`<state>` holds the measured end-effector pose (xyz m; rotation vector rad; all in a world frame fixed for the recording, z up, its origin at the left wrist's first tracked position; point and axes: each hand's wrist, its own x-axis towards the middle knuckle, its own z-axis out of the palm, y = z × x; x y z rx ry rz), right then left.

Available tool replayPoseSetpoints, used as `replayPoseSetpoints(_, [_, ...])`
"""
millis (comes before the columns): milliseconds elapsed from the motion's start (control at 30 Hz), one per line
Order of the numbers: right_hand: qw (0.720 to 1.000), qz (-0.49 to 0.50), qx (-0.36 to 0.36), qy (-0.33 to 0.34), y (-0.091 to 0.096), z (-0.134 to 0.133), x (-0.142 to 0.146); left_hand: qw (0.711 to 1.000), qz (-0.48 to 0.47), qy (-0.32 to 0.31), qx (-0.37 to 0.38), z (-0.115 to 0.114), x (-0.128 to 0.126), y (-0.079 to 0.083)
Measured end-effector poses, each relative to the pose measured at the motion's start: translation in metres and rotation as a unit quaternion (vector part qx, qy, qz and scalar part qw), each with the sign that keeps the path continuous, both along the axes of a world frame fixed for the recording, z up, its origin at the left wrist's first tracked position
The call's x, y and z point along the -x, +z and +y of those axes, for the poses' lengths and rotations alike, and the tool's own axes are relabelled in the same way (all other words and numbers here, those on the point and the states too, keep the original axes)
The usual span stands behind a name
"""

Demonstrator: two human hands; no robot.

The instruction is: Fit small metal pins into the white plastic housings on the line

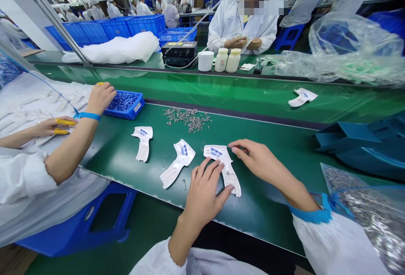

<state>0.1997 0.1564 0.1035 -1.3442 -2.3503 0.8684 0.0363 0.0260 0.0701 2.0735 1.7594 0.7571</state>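
Observation:
A white gun-shaped plastic shell half with small blue parts in its head lies on the green bench in front of me. My left hand rests over its left side, fingers spread, the thumb on its handle. At the shell's upper right corner is my right hand, thumb and index finger slightly apart; I make out nothing between them. To the left lie a second shell half and a third shell half, both with blue parts inside. A loose pile of small metal screws is spread behind them.
At left, a co-worker's hand reaches to a blue bin of small blue parts. Another shell half lies on the green belt. A bag of metal parts and a teal container stand right.

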Motion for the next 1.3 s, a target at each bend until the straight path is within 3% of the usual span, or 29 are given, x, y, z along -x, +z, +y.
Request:
replayPoseSetpoints(133, [0.994,-0.063,-0.086,0.023,-0.008,0.04,0.039,1.0,0.0,-0.002,0.008,0.0,0.001,0.0])
replayPoseSetpoints(300, [0.988,-0.094,-0.117,0.021,-0.022,0.075,0.082,1.0,-0.011,-0.005,0.012,-0.001,0.003,-0.001])
replayPoseSetpoints(567, [0.99,-0.096,-0.097,0.028,-0.017,0.075,0.082,0.999,-0.035,-0.009,0.003,-0.002,0.005,-0.002])
replayPoseSetpoints(733, [0.997,-0.056,-0.021,0.044,0.004,0.048,0.055,0.993,-0.111,0.015,-0.035,-0.004,0.006,-0.002])
replayPoseSetpoints(867, [0.989,0.034,0.115,0.084,0.021,0.0,0.021,0.98,-0.173,0.045,-0.091,-0.005,0.005,-0.002])
replayPoseSetpoints(1000, [0.97,0.074,0.207,0.101,0.026,-0.042,0.001,0.972,-0.182,0.023,-0.144,-0.007,0.002,0.0])
replayPoseSetpoints(1167, [0.962,0.122,0.237,0.054,0.018,-0.059,0.001,0.97,-0.172,0.04,-0.169,-0.008,0.0,0.0])
replayPoseSetpoints(1300, [0.978,0.116,0.176,0.005,0.017,-0.063,0.002,0.973,-0.14,0.073,-0.171,-0.006,-0.006,-0.001])
